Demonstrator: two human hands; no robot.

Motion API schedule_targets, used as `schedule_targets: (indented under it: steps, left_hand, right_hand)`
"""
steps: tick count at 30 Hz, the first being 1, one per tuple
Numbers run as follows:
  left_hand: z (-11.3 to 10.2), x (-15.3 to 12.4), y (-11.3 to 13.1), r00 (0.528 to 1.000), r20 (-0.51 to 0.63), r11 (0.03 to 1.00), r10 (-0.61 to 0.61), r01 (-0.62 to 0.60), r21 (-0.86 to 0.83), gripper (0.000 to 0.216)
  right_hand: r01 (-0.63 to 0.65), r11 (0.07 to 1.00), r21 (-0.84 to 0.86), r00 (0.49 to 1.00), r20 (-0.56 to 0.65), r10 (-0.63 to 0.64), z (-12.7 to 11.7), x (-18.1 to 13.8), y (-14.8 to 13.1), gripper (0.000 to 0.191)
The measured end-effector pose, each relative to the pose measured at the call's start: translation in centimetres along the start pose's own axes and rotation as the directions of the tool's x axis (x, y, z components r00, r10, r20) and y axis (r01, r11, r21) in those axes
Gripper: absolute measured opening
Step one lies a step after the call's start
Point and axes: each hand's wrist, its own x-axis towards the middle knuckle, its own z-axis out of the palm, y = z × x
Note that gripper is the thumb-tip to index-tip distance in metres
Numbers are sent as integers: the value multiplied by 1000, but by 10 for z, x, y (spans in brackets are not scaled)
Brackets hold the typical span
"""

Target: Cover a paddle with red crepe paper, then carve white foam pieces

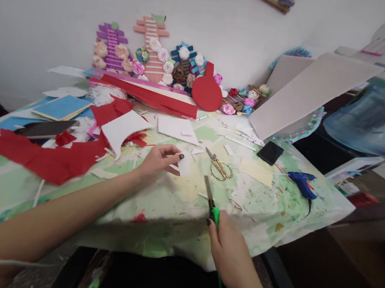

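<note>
My left hand (161,159) is over the middle of the table, thumb and fingers pinched on a small white piece of paper or board (185,165). My right hand (229,245), at the table's front edge, is closed round a green-handled utility knife (216,215). Its blade points up and away from me, apart from the white piece. Beyond the blade lie gold-handled scissors (220,169). A white square board (177,129) lies behind my left hand, and a curved white cutout (124,130) rests on red cloth or paper to its left.
Blue glue gun (303,183) and black phone (270,152) lie at the right. Red crumpled material (54,158) covers the left side. Flower-decorated stick crafts (151,50), a red paddle-shaped piece (207,93) and large boards (310,92) stand behind. A water jug (376,114) is at far right.
</note>
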Motion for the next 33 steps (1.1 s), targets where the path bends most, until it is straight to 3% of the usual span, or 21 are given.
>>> schedule_targets:
  steps: [4, 12, 17, 20, 24, 27, 30, 33]
  left_hand:
    - [1, 0, -2, 999, 25, 996, -28, 30, -79, 27]
    - [2, -1, 0, 990, 117, 959, -84, 113, -262, 27]
    - [9, -6, 8, 989, 111, 942, -97, 128, -310, 24]
    - [13, -9, 8, 994, 79, 950, -74, 94, -299, 20]
    - [16, -12, 5, 999, 19, 967, -45, 49, -252, 27]
    - [18, -16, 5, 999, 24, 985, -47, 51, -164, 29]
    - [20, -23, 8, 993, 108, 997, -48, 54, -56, 28]
    - [20, -35, 9, 975, 222, 996, 0, -21, 92, 34]
  right_hand:
    - [15, 996, 89, 992, -130, -3, -6, 8, 7, 17]
    - [259, 918, 302, 945, -275, -177, -4, 24, -12, 13]
    - [429, 865, 261, 864, -396, -309, -4, 32, -30, 13]
    - [467, 862, 197, 834, -424, -355, -3, 35, -39, 19]
    - [457, 880, 127, 842, -382, -381, 0, 37, -50, 20]
    - [408, 896, 177, 881, -332, -336, 1, 32, -52, 24]
    - [323, 893, 313, 929, -287, -235, 1, 24, -43, 25]
    - [259, 859, 442, 948, -285, -139, 3, 13, -28, 25]
